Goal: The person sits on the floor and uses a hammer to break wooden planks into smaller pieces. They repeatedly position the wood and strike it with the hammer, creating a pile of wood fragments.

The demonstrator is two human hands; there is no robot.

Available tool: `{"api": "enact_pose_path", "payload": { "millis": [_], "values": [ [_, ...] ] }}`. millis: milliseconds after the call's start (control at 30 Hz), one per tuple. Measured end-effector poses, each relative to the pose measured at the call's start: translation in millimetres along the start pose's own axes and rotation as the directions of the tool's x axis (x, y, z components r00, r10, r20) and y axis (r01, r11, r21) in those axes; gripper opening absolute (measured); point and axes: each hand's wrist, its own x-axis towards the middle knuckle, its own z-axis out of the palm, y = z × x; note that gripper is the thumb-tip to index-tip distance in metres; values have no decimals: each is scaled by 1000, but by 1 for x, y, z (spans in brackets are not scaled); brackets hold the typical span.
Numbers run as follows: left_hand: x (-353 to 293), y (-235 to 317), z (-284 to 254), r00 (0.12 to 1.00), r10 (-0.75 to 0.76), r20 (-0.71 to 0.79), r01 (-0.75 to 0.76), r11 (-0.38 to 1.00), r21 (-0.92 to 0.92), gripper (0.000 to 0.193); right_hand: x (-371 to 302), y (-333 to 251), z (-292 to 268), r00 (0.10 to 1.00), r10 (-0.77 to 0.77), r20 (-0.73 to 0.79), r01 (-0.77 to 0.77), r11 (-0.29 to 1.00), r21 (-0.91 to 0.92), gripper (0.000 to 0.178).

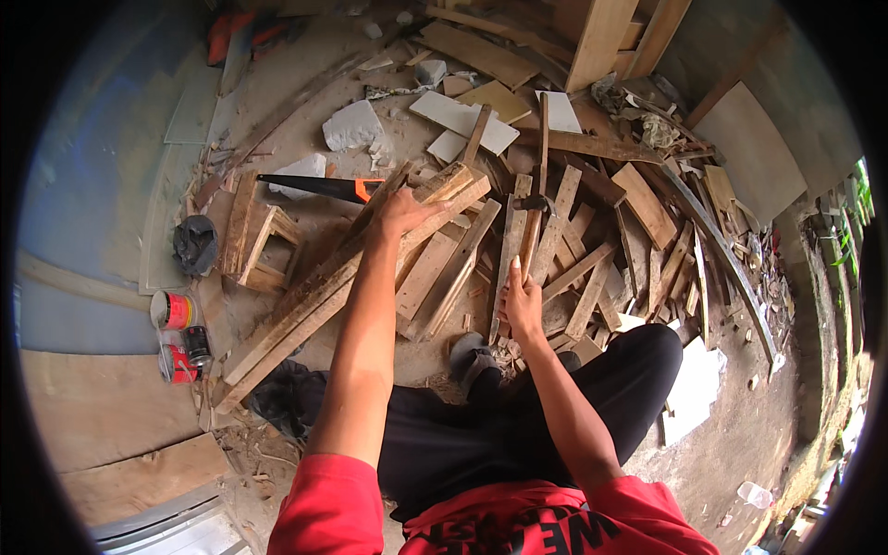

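Note:
A long, rough wooden beam (310, 319) slants from the lower left up to the middle, its far end raised over other timber. My left hand (407, 212) is closed over the beam near that far end. A hammer (530, 242) with a wooden handle is in my right hand (522, 303), its fingers wrapped round the handle. The dark hammer head points away from me, above the scrap boards. Just left of my left hand lies a handsaw (314, 185) with a dark blade and an orange-and-black handle.
A heap of scrap wood (592, 250) spreads right of the beam. On the left are a small wooden frame (268, 245), a dark round container (195, 242) and several paint cans (174, 311). White rubble (353, 127) lies beyond. My sandalled foot (472, 356) is close to the heap.

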Motion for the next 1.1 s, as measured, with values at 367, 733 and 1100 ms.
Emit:
{"api": "enact_pose_path", "payload": {
  "millis": [367,733,1100],
  "values": [
    [22,-15,-6,976,166,-142,-192,961,-198,63,-63,21,-43,996,20,-88,-29,994,-102,49],
    [41,-32,15,970,166,-180,-202,958,-205,62,-53,39,-54,992,-21,-121,-5,979,-206,52],
    [40,-26,16,972,129,-194,-168,965,-200,65,-51,38,-54,993,32,-110,-53,980,-190,54]
  ]
}}
